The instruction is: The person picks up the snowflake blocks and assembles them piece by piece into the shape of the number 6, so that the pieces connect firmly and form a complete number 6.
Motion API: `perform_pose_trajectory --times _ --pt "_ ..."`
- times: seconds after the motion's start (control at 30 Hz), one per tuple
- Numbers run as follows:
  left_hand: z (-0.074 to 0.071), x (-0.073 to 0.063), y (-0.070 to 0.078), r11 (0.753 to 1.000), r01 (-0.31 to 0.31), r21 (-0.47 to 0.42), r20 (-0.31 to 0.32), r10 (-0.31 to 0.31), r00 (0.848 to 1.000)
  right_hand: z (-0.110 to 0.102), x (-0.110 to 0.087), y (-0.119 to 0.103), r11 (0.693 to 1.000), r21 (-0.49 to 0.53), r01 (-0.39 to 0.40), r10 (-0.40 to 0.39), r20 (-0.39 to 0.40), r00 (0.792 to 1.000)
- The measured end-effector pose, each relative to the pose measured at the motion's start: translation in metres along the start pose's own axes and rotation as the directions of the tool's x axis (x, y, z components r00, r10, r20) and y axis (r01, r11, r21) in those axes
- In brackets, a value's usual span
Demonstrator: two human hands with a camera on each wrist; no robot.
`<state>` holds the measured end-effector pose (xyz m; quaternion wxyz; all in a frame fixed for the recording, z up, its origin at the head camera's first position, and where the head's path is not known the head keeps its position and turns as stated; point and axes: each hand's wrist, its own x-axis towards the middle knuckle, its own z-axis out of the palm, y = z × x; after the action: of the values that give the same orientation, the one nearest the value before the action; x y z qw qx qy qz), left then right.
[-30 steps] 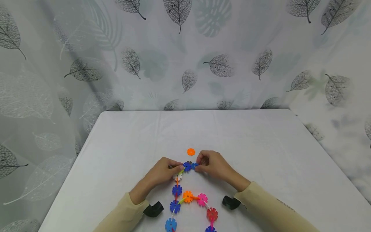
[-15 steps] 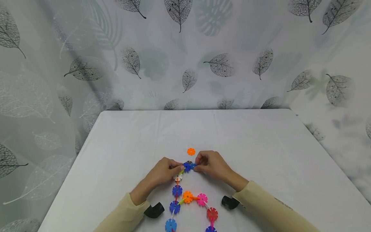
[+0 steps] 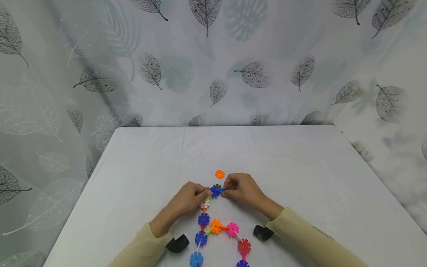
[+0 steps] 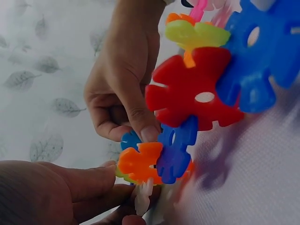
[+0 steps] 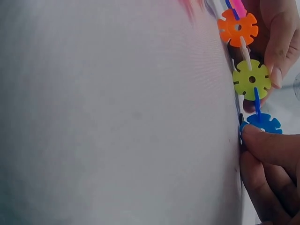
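A chain of notched plastic snowflake discs (image 3: 204,219) runs up the table. My left hand (image 3: 188,196) pinches its far end, thumb by a dark blue disc (image 3: 215,191). My right hand (image 3: 245,190) pinches a lighter blue disc (image 5: 265,123) between thumb and fingers. In the right wrist view this disc meets a dark blue disc seen edge-on, which joins a yellow-green disc (image 5: 252,80) by my left fingers. The left wrist view shows both hands close together behind an orange disc (image 4: 140,161). Fingers partly hide the joint.
A loose orange disc (image 3: 219,174) lies just beyond the hands, and a dark brownish disc (image 3: 217,186) shows behind the blue ones. A side branch with orange, pink (image 3: 232,229) and red discs bends right. Black wrist pieces (image 3: 178,243) sit by both sleeves. Leaf-patterned curtains surround the white table.
My right hand has shifted slightly left, bringing the lighter blue disc closer against the dark blue one. The left hand stays almost still.
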<state>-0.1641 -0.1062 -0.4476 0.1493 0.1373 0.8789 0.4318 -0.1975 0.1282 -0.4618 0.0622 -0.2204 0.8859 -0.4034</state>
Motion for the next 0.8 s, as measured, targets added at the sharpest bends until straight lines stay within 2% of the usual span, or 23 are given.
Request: perform_pose_trajectory --times 0.3,0.67,0.8 --pt "-0.001 -0.003 -0.005 0.998 -0.003 -0.070 0.002 0.003 1.000 -0.001 -0.002 -0.003 1.000 -0.009 -0.017 0.017 -0.011 1.000" --pt "0.001 -0.002 -0.009 0.994 0.011 -0.109 0.002 -0.011 1.000 -0.013 -0.004 0.004 1.000 0.002 0.031 -0.031 0.092 0.995" --pt "0.001 -0.002 -0.009 0.994 0.020 -0.105 0.006 -0.019 1.000 -0.018 -0.002 0.007 1.000 0.000 0.000 0.000 0.070 0.998"
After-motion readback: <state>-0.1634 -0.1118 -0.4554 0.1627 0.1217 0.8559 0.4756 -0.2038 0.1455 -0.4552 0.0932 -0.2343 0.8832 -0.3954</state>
